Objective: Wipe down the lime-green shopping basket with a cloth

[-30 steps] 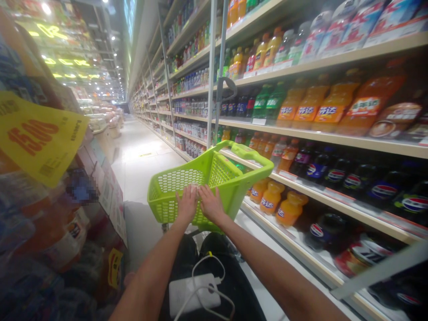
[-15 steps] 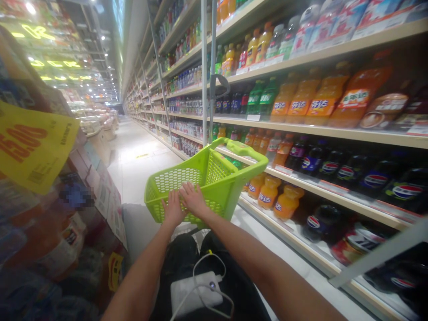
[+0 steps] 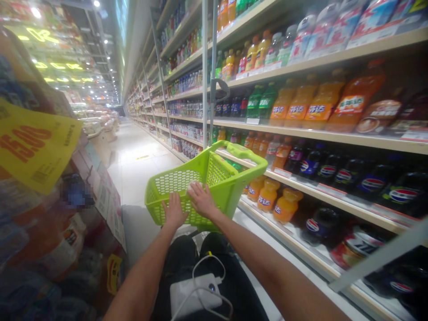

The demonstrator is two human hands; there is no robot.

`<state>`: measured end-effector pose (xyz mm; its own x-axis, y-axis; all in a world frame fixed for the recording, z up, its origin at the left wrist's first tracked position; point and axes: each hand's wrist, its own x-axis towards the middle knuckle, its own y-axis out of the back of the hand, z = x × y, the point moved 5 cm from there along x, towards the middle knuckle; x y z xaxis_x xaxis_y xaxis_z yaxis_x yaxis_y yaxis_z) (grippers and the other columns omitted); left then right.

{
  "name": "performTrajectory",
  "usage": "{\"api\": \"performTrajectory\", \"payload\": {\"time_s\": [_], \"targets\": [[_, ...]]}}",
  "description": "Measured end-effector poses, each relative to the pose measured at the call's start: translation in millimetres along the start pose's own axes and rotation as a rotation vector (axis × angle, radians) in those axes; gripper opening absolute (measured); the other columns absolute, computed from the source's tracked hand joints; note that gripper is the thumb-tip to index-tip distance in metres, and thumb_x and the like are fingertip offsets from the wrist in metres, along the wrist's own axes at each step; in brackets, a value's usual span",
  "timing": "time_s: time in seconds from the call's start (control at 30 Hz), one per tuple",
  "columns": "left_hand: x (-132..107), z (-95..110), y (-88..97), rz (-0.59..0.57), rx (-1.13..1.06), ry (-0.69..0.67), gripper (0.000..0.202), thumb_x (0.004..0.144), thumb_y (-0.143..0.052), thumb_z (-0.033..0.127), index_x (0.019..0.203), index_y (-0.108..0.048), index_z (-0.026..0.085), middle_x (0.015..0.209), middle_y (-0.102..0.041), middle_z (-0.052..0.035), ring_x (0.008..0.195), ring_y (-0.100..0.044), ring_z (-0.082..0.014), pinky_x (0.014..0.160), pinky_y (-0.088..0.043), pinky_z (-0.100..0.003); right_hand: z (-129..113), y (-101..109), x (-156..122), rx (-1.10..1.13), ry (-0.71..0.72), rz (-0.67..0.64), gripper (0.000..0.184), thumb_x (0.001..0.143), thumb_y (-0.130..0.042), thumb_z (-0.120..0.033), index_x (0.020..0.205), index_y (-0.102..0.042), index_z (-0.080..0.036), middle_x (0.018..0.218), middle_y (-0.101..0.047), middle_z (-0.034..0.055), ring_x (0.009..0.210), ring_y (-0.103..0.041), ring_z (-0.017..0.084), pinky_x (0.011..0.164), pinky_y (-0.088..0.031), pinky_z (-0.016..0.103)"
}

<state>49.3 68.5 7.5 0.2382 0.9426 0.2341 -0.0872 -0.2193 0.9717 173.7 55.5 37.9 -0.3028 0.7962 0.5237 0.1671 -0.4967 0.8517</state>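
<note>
The left hand [image 3: 174,210] and right hand [image 3: 201,199] lay open on the near rim of a lime-green plastic basket [image 3: 227,198], fingers spread; neither grip was clenched around anything. The basket stood just ahead of the person's lap, its handle [image 3: 249,154] reaching toward a shelf [image 3: 334,136]. Orange bottles [image 3: 282,104] on that shelf bore Chinese labels that looked like Fanta's, and dark bottles [image 3: 403,195] on the shelf below showed red, white and blue Pepsi logos. A yellow sign [image 3: 33,147] at the left showed a price reading 15.00, its smaller print too blurred to read. A white power bank [image 3: 195,290] with a cable lay on the person's black trousers [image 3: 177,254].
</note>
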Motion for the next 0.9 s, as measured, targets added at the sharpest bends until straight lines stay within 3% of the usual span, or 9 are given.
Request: {"api": "performTrajectory", "payload": {"time_s": [0.1,0.23,0.37,0.53,0.73,0.9], "targets": [[0,1,-2.0,0.003,0.011,-0.005,0.077,0.075,-0.049,0.045,0.139,-0.021,0.012,0.148,-0.013,-0.0142,0.137,-0.008,-0.0280,0.105,-0.010,-0.058,-10,-5,11,0.022,-0.017,0.020,0.043,0.087,-0.044,-0.039,0.126,-0.045,-0.022,0.142,-0.034,0.0091,0.133,-0.021,0.029,0.103,-0.015,0.057],[0,-1,-3.1,-0.002,0.032,-0.025,0.078,0.074,-0.051,0.044,0.139,-0.020,0.012,0.149,-0.013,-0.0141,0.137,-0.008,-0.0271,0.106,-0.010,-0.057,-14,-11,23,0.005,-0.013,-0.002,0.031,0.091,-0.038,-0.029,0.117,-0.053,-0.024,0.136,-0.043,0.0067,0.128,-0.032,0.027,0.102,-0.020,0.055],[0,-2,0.6,-0.022,0.024,-0.028,0.077,0.075,-0.051,0.041,0.140,-0.019,0.013,0.149,-0.013,-0.0133,0.137,-0.008,-0.0263,0.106,-0.010,-0.057,4,-4,14,-0.015,0.000,0.004,0.029,0.092,-0.035,-0.027,0.113,-0.055,-0.025,0.132,-0.049,0.0056,0.125,-0.038,0.023,0.103,-0.020,0.052],[-2,3,4.2,-0.035,0.014,-0.016,0.077,0.075,-0.049,0.040,0.140,-0.018,0.012,0.149,-0.011,-0.0118,0.137,-0.006,-0.0263,0.106,-0.009,-0.059,36,13,-5,-0.053,-0.120,0.057,0.030,0.092,-0.035,-0.029,0.116,-0.053,-0.025,0.134,-0.046,0.0078,0.124,-0.037,0.022,0.104,-0.016,0.053],[-1,4,-0.2,-0.059,0.053,0.010,0.079,0.075,-0.046,0.042,0.140,-0.015,0.010,0.150,-0.008,-0.0107,0.137,-0.001,-0.0272,0.106,-0.011,-0.059,22,7,3,-0.068,-0.105,0.031,0.041,0.084,-0.051,-0.038,0.123,-0.049,-0.027,0.137,-0.041,0.0116,0.125,-0.035,0.029,0.100,-0.021,0.056],[2,-3,-2.2,-0.069,0.080,0.000,0.080,0.075,-0.047,0.041,0.141,-0.014,0.010,0.150,-0.007,-0.0093,0.137,0.001,-0.0265,0.106,-0.011,-0.059,28,-1,5,-0.098,-0.054,-0.005,0.031,0.087,-0.046,-0.024,0.116,-0.054,-0.032,0.133,-0.046,0.0080,0.122,-0.039,0.026,0.101,-0.022,0.056]]}}
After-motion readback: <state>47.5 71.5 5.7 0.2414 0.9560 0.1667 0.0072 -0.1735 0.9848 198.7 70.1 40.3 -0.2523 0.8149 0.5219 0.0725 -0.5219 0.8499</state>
